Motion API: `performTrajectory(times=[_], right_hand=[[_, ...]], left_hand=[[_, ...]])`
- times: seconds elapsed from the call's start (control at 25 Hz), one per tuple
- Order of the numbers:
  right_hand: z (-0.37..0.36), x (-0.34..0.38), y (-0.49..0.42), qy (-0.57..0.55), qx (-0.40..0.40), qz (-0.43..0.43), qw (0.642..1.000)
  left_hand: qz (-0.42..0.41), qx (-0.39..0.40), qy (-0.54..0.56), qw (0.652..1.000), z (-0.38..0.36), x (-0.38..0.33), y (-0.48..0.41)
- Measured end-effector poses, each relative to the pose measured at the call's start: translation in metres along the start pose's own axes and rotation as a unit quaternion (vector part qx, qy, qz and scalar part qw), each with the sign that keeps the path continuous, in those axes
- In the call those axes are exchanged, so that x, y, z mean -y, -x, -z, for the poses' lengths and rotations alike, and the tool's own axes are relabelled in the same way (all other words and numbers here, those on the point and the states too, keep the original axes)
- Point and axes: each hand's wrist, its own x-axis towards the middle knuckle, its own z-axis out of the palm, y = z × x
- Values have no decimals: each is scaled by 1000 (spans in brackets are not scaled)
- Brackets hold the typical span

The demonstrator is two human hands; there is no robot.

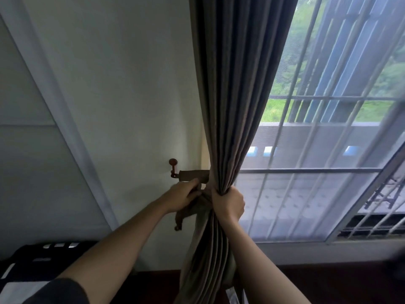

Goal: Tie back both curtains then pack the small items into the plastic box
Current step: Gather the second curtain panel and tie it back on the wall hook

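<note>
A grey-brown curtain (236,88) hangs at the left side of the window, gathered into a tight bundle at waist height. My right hand (229,202) grips that bundle from the window side. My left hand (183,196) holds the matching fabric tieback (194,175), one end of which hangs by a ring from a brown wall hook (173,165). The tieback's other end (180,218) dangles loose below my left hand. No plastic box or small items are in view.
A white wall (122,84) lies left of the curtain. The barred window (324,137) with a sheer screen fills the right. A dark object with white stripes (32,262) sits at the bottom left, and dark floor (328,284) runs along the bottom.
</note>
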Motion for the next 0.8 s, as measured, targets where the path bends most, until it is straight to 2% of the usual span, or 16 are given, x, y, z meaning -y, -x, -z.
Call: performTrajectory(times=[0.12,0.2,0.32,0.4,0.52,0.6,0.72,0.8], right_hand=[[-2,2,-2,-18,-1,-19,1000],[-4,3,-2,-12,15,-11,1000],[-4,5,-5,6,28,3,1000],[-2,5,-8,17,33,2,999],[1,6,-11,25,33,7,999],[1,6,-11,28,33,14,999],[1,5,-12,33,30,20,999],[1,4,-15,27,29,22,999]], left_hand=[[-8,-52,-77,996,13,8,-11],[14,-50,-56,997,11,13,-15],[51,-29,47,997,-7,15,-24],[68,-44,105,991,-15,13,-26],[110,-73,221,966,-21,13,-26],[131,-47,287,948,-14,17,-31],[123,22,259,958,-3,23,-44],[106,-2,210,972,1,19,-45]])
